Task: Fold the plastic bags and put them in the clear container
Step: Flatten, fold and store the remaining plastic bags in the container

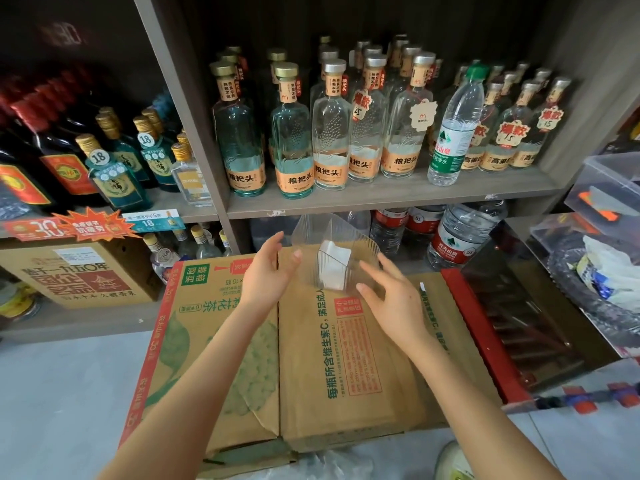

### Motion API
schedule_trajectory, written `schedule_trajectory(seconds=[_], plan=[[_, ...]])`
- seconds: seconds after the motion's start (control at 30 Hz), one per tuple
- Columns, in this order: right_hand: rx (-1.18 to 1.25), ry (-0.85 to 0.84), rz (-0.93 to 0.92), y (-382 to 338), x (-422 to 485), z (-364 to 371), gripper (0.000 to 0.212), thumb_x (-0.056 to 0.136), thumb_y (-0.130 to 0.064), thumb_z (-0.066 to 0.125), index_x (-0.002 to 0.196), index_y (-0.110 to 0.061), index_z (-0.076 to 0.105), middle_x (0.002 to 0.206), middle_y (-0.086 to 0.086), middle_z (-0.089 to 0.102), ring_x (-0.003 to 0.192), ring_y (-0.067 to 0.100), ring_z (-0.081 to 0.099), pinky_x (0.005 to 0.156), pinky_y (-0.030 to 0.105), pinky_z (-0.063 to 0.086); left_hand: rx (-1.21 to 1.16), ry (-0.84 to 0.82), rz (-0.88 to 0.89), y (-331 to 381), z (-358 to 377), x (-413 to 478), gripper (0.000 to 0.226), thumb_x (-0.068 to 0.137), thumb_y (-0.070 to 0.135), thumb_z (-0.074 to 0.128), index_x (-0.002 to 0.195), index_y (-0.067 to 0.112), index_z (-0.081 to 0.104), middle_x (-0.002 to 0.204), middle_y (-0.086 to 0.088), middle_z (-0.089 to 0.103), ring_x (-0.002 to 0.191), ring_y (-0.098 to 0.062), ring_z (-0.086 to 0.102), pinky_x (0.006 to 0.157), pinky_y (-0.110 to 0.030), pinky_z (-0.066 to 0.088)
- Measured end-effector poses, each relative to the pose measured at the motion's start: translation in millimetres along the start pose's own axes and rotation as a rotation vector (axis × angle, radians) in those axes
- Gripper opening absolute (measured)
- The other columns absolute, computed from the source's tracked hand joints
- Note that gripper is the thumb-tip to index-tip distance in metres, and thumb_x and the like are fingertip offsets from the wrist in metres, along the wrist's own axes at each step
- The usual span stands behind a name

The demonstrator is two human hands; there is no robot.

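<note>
- While both hands flank the clear container (306, 242), neither grip has closed. The left hand (268, 268), at the container's nine o'clock, has straight fingers. The right hand (388, 296), at its four o'clock, has them spread. Both hold nothing, and I cannot tell whether any fingertip touches the wall.
- The container stands on a cardboard box (311, 358), towards the twelve o'clock edge of the box top. One folded bag (334, 268), white and squared off, stands on edge inside it.
- The step looks to me like settling that bag before fetching another.
- The ribbed wall seems thin and light, so I would steady it low down with one hand and not squeeze.
- I would push the bag flat against one side, keeping its folds tight, so later bags have room.
- Some crumpled plastic (332, 462) lies at six o'clock, past the near edge of the box. It may be the next bag.
- The shelf bottles (329, 133) at twelve o'clock carry orange labels reading 粮把头, and some hang tags reading 爆款 with 15.
- The teal bottles (114, 171) at ten o'clock wear round stickers marked 18.
- A water bottle (453, 129) and the jug (460, 233) below it show a red 农夫山泉 label, the jug marked 5L.
- Green print on the box reads 每瓶所含维生素C.
</note>
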State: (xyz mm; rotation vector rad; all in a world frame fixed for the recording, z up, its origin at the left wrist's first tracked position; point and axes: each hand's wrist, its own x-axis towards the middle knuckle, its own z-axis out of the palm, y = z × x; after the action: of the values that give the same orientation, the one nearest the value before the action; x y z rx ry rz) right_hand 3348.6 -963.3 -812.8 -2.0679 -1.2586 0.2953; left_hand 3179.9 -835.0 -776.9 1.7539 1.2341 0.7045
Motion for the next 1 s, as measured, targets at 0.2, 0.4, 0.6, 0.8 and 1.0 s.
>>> schedule_trajectory(seconds=[0.2,0.4,0.6,0.8,1.0], plan=[[0.057,0.170,-0.220,-16,-91,4,0.040,0.088,-0.044,0.054,0.116,-0.019,0.068,0.123,-0.002,0.061,0.112,0.012,0.056,0.094,0.031,0.045,0.438,0.161,0.062,-83,-58,-94,0.061,0.092,0.058,0.043,0.137,0.017,0.051,0.134,-0.006,0.056,0.125,-0.028,0.050,0.102,-0.045,0.037],[0.092,0.008,-0.403,-4,-205,53,0.023,0.094,-0.041,0.050,0.102,-0.024,0.064,0.094,-0.007,0.065,0.086,0.006,0.060,0.072,0.017,0.045,0.737,0.104,0.014,-154,-96,-138,0.077,0.088,0.066,0.016,0.144,0.021,0.044,0.150,-0.011,0.040,0.143,-0.030,0.026,0.119,-0.048,0.011],[-0.205,-0.426,0.083,57,-264,129,0.040,0.087,-0.049,0.058,0.115,-0.021,0.066,0.108,-0.005,0.067,0.100,0.018,0.064,0.079,0.028,0.050,0.844,0.101,-0.019,-162,-89,-141,0.076,0.088,0.067,0.007,0.147,0.030,0.037,0.156,-0.008,0.029,0.147,-0.028,0.015,0.119,-0.044,0.009],[-0.240,-0.637,0.606,91,-268,175,0.071,0.084,-0.048,0.066,0.141,-0.016,0.037,0.137,0.011,0.050,0.123,0.030,0.050,0.096,0.034,0.041,0.866,0.145,0.021,-168,-85,-141,0.065,0.094,0.060,0.016,0.145,0.029,0.042,0.154,-0.010,0.033,0.145,-0.030,0.019,0.119,-0.046,0.013],[-0.143,-0.582,0.947,122,-257,208,0.089,0.083,-0.045,0.068,0.149,-0.013,0.017,0.142,0.014,0.047,0.124,0.034,0.050,0.097,0.038,0.041,0.846,0.216,0.081,-175,-82,-141,0.060,0.096,0.056,0.023,0.142,0.026,0.046,0.151,-0.013,0.038,0.143,-0.033,0.025,0.118,-0.048,0.017]])
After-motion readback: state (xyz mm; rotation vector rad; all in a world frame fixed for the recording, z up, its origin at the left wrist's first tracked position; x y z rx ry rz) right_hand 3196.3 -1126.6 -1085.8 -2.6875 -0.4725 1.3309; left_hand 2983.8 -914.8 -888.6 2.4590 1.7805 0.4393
